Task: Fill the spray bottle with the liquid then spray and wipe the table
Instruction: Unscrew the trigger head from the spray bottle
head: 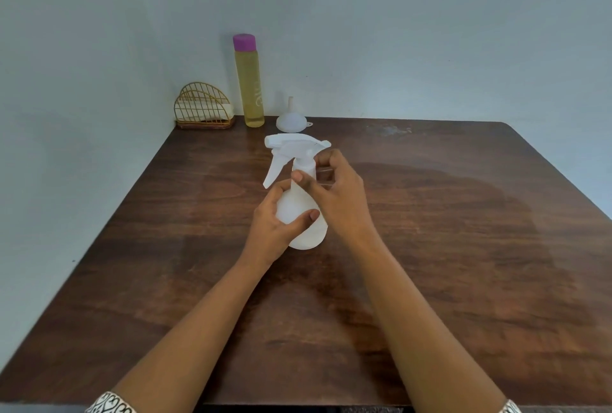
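Note:
A white translucent spray bottle (295, 201) stands upright on the dark wooden table (463, 247), its trigger head pointing left. My left hand (275, 224) grips the bottle's round body. My right hand (334, 190) pinches the collar at the neck, just under the trigger head. A tall bottle of yellow liquid (250, 88) with a purple cap stands at the back edge by the wall. Beside it a white funnel (290, 119) sits upside down with its spout up.
A gold wire holder (202, 108) with a folded cloth in it sits in the back left corner. Walls close off the left and back sides. A pale smear (389, 130) marks the table's far edge.

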Tool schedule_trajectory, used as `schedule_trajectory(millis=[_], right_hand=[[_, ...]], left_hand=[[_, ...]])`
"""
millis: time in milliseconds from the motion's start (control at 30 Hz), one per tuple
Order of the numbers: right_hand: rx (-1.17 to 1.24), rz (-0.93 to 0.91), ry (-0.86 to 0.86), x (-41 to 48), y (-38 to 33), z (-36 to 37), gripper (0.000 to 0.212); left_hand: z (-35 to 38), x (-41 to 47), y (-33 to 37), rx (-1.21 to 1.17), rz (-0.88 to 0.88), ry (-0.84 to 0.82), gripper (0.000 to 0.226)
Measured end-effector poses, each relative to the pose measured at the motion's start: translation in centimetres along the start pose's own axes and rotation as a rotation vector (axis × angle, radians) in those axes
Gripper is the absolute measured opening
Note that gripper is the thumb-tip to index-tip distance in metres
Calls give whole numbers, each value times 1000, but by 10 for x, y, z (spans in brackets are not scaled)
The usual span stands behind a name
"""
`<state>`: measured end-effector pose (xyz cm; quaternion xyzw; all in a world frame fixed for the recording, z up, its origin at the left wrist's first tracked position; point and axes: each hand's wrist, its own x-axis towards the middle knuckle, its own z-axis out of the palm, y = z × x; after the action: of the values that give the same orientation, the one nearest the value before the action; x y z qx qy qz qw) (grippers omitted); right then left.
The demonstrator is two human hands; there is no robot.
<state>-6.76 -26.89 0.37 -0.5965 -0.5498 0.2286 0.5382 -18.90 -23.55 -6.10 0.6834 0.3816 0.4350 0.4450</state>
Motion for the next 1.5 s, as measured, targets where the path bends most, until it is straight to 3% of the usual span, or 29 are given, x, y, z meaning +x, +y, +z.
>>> schedule_trajectory(millis=[133, 200, 233, 367, 500, 600, 700, 767, 833, 933, 1000, 1067, 1200, 1267, 1333, 1433, 1500], right_hand=[[174, 36, -363, 8, 8, -26, 31], [170, 69, -416, 6, 6, -29, 38], [118, 73, -362, 3, 3, -25, 44], [-66, 78, 132, -12, -11, 10, 46], [-103, -12, 190, -14, -9, 17, 31], [-32, -8, 30, -9, 0, 9, 33], [326, 127, -265, 0, 10, -10, 33], [392, 135, -360, 0, 9, -18, 36], [235, 107, -230, -4, 1, -11, 42], [31, 78, 115, -10, -10, 10, 46], [9, 38, 172, -12, -10, 16, 39], [41, 19, 108, -10, -3, 12, 32], [336, 65, -273, 2, 11, -12, 32], [364, 101, -378, 5, 11, -20, 33], [190, 69, -291, 5, 6, -19, 42], [107, 26, 124, -4, -6, -1, 44], [103, 12, 238, -8, -10, 10, 40]], left_hand=[[-1, 0, 4, 17, -6, 3, 51], [-1, 1, 3, 13, -2, 2, 52], [-1, 0, 4, 12, 10, 2, 54], [1, 0, 6, -11, 56, -3, 56], [0, 1, 5, -20, 14, -7, 54], [-1, 1, 6, -26, 4, -13, 50], [-1, 0, 6, -8, 1, -12, 54], [-1, -1, 5, -6, -1, -9, 60], [0, -1, 5, -13, 22, -7, 61], [0, -1, 5, -19, 31, -10, 59], [0, 0, 5, -32, 12, -7, 56], [-1, 0, 6, -24, -2, -12, 52], [-2, -1, 9, 5, -17, -24, 47], [-2, 0, 10, 11, -22, -24, 49], [-2, 1, 9, 0, -22, -24, 49], [0, 2, 6, -2, -12, -26, 51], [0, 2, 5, -10, -13, -27, 59]])
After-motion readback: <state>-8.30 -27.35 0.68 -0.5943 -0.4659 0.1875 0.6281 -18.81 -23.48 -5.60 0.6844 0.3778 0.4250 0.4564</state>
